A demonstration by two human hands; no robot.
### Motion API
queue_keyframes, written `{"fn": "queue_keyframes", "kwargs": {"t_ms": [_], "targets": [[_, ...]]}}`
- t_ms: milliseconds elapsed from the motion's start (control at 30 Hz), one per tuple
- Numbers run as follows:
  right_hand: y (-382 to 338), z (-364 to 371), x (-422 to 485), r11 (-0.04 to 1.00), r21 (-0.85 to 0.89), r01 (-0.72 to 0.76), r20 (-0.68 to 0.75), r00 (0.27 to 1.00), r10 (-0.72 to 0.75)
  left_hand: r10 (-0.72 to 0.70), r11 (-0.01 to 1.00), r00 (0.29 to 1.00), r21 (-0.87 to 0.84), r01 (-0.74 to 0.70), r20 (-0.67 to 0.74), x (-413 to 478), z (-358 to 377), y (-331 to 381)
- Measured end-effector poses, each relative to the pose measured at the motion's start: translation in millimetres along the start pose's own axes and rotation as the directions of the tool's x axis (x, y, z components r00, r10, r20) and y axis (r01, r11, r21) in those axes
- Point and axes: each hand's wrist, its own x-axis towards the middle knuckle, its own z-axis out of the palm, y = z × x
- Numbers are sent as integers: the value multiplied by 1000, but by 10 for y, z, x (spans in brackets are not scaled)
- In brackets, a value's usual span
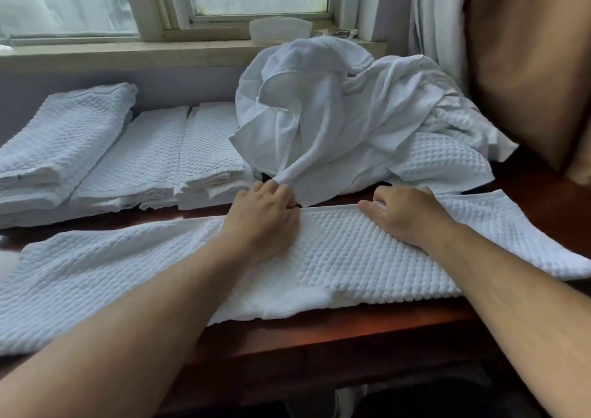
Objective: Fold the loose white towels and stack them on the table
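A white waffle towel (339, 258) lies spread in a long band across the dark wooden table (319, 331), its near edge hanging slightly over the front. My left hand (265, 216) rests on the towel's far edge with fingers curled at the hem. My right hand (406, 213) grips the same far edge, fingers curled round the hem. A heap of loose white towels (335, 120) sits behind my hands. Folded towels stand at the back left: a tall stack (64, 142) and two lower stacks (140, 158) (211, 158).
A window sill (128, 55) runs along the back with a white plastic holder (281, 29) on it. A curtain (435, 15) and a brown cushion (527, 66) stand at the right. The table's front edge is close to me.
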Motion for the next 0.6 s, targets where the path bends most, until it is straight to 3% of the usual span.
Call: {"fn": "queue_keyframes", "kwargs": {"t_ms": [100, 233, 300, 400, 500, 600], "targets": [[278, -111, -78, 998, -33, -46, -3, 999, 46, 171, 976, 976, -159, -149, 135, 121, 106, 558], [909, -365, -163, 949, -236, -211, 66, 971, 232, 313, 940, 926, -204, -272, 208, 265, 235, 1016], [1071, -391, -141, 892, -376, -253, 57, 954, 294, 331, 937, 909, -205, -285, 252, 283, 289, 1078], [1014, -337, -100, 828, -492, -267, -82, 962, 261, 301, 946, 914, -203, -251, 271, 270, 326, 1079], [841, -370, -207, 820, -448, -355, -228, 933, 279, 249, 964, 921, -163, -208, 300, 255, 326, 1103], [703, -440, -553, 863, -184, -470, -273, 868, 414, 196, 978, 926, -131, -161, 321, 257, 332, 1113]]}}
